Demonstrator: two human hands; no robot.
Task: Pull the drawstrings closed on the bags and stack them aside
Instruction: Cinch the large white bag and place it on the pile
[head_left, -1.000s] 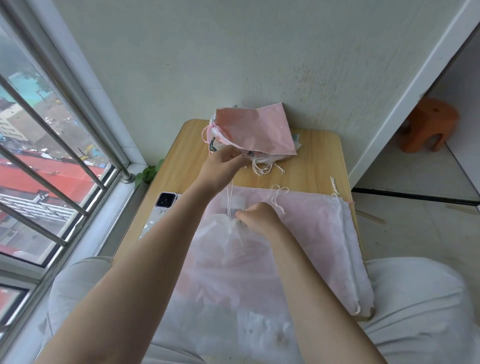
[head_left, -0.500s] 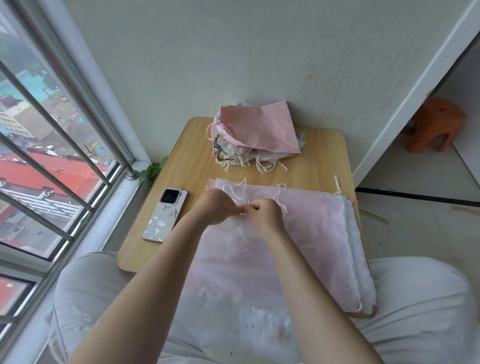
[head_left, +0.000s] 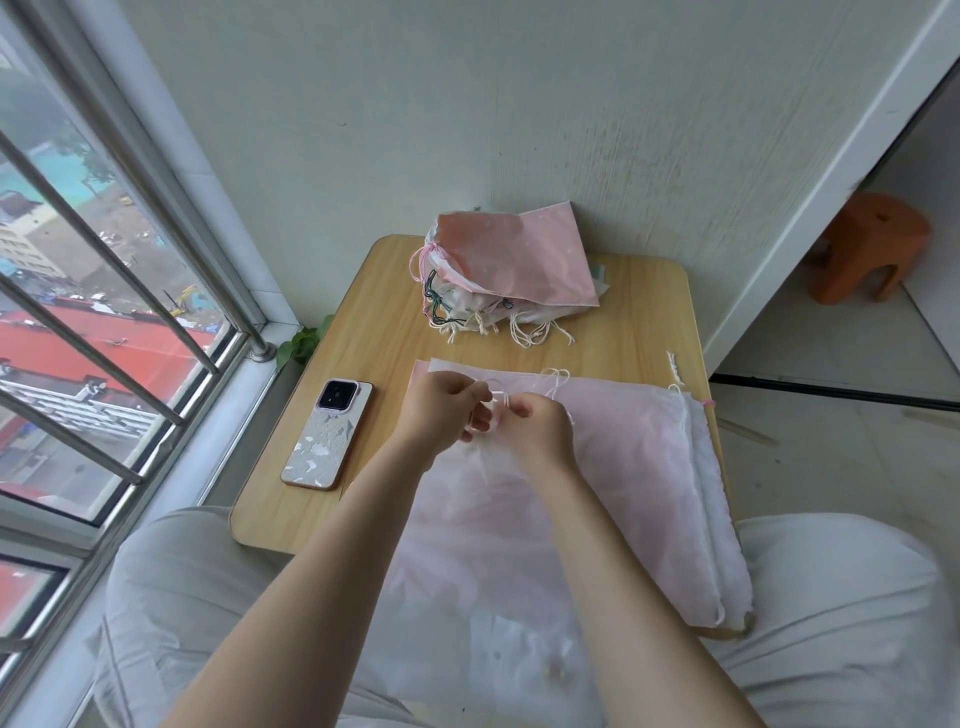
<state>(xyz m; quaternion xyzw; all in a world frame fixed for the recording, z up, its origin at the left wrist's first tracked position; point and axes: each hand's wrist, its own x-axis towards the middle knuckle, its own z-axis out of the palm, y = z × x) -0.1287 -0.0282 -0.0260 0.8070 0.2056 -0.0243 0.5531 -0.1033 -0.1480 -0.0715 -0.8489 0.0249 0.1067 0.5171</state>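
A sheer white-pink drawstring bag (head_left: 483, 525) lies on a pile of flat pale bags (head_left: 644, 467) that covers the near half of the small wooden table (head_left: 644, 322). Its gathered mouth sits under my hands. My left hand (head_left: 441, 410) and my right hand (head_left: 540, 431) meet above it, and each pinches the thin white drawstring (head_left: 496, 402) that loops between them. At the far edge of the table, against the wall, a stack of closed bags (head_left: 509, 270) has a pink dotted bag on top, with cord ends hanging off its front.
A phone (head_left: 328, 434) in a pale patterned case lies face down on the left of the table. A barred window runs along the left. My lap in grey trousers is below the table. An orange stool (head_left: 867, 247) stands on the floor at right.
A second ago my left hand was stretched toward the far stack, pulling the cord out. It has come back to meet my right hand at the bag's mouth, and both now work the cord.
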